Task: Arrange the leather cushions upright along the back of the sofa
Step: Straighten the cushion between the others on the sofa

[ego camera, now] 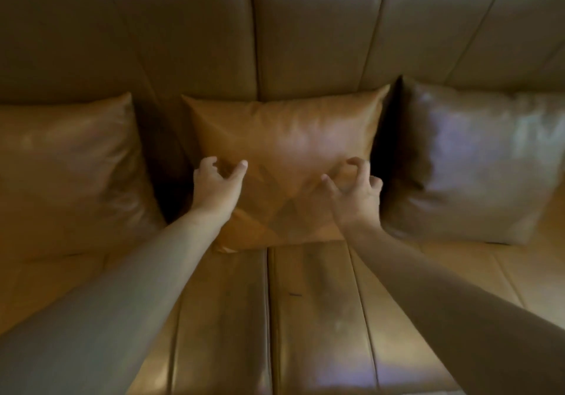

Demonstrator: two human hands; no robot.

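Note:
Three tan leather cushions lean upright against the sofa back (318,27). The middle cushion (284,137) stands straight ahead of me. My left hand (215,185) hovers in front of its lower left part, fingers curled and apart, holding nothing. My right hand (356,191) is in front of its lower right part, fingers spread and bent, also holding nothing. Whether the fingertips touch the leather I cannot tell. The left cushion (70,174) and the right cushion (477,162) stand on either side, each apart from the middle one by a dark gap.
The sofa seat (305,318) stretches toward me in several leather panels, with a seam running down its middle. Both my forearms reach over it from the bottom corners.

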